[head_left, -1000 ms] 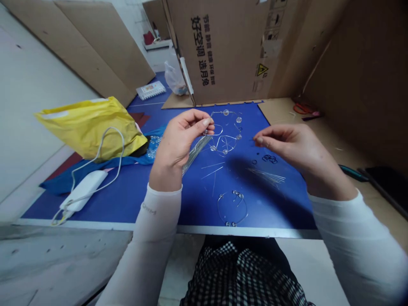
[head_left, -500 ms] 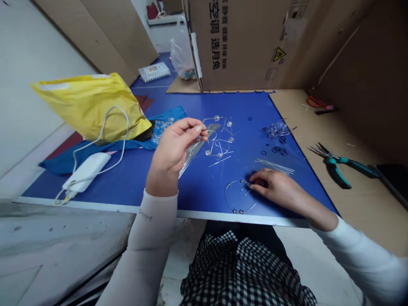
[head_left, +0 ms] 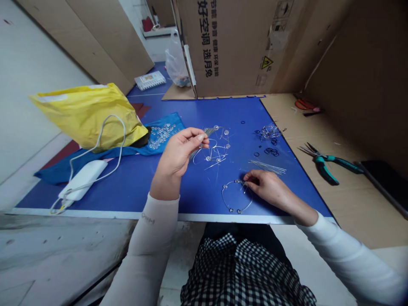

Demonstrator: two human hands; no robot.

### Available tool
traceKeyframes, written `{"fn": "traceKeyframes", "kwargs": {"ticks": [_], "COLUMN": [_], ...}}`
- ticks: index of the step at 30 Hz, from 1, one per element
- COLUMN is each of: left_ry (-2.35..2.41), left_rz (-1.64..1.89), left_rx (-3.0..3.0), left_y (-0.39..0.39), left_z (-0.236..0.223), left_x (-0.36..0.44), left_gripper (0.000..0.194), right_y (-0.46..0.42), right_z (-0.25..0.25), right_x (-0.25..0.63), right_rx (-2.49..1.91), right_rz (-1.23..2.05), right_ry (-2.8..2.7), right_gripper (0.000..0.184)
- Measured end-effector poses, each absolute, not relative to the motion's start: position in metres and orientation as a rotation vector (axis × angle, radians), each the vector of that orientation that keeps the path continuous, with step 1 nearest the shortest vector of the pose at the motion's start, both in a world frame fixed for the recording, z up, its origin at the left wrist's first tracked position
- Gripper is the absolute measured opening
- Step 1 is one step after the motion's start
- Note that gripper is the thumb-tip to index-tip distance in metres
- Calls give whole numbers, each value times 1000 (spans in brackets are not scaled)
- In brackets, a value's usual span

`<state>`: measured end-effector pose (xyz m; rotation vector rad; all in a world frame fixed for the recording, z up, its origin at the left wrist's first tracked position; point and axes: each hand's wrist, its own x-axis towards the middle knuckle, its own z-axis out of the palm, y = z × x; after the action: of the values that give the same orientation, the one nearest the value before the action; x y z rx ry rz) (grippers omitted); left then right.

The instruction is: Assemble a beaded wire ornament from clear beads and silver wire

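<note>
- Watching the left hand [head_left: 181, 153] from here, I see it held up over the blue board [head_left: 127, 182], with thumb and fingers pressed together, pinching a thin bunch of metal pins [head_left: 195, 155].
- The pins poke out past the hand on both sides.
- The right hand [head_left: 267, 187] sits low, near the front edge of the board. Its fingers are bent and close together.
- Its fingertips [head_left: 250, 180] touch a wire ring [head_left: 237, 208] with clear beads on it. I cannot tell if they pinch it.
- The ring lies flat on the board.
- A second beaded wire shape [head_left: 216, 146] lies just past the left hand, partly behind it.
- Loose pins [head_left: 267, 167] lie near the right hand, with small black rings [head_left: 271, 151] and a wire tangle [head_left: 269, 132] farther back.
- Pliers [head_left: 325, 163] lie on the cardboard [head_left: 350, 212] to the right of the board.
- On the left side I see a yellow bag [head_left: 89, 114], a white charger [head_left: 84, 180], and a blue cloth [head_left: 168, 123] with clear beads [head_left: 161, 136] on it.
</note>
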<state>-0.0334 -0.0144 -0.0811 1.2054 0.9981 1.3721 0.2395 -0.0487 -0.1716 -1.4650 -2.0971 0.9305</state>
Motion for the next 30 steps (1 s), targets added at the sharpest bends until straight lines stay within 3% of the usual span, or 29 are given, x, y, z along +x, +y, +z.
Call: {"fn": "traceKeyframes", "kwargs": {"ticks": [4,8,13,17,25,30], "left_ry": [985,949,947,985,900,887], "left_rz": [1337,1288,1253,1265,1202,1217], "left_rx": [1233,1308,1408,1448,1543,1507], "left_y": [-10,2,18,22,11,7], "left_z": [-75,-63,-41,-29,-22,-20], "left_x": [-26,-11,20,38,39,34], "left_gripper": [5,7,5,15,11,10], "right_y": [-41,-32,-18,-1,20,20], "right_z": [-167,-129,-65,-34,-26,-27], "right_x": [249,255,249,243,237,239], "right_rx": [-1351,-1210,-1072,-958,-909,-914], "right_rz": [1094,1154,1032,914,602,619], "right_ry": [-1852,-1572,-1445,-1424,-1481,-1508], "right_gripper": [20,25,20,18,13,12]}}
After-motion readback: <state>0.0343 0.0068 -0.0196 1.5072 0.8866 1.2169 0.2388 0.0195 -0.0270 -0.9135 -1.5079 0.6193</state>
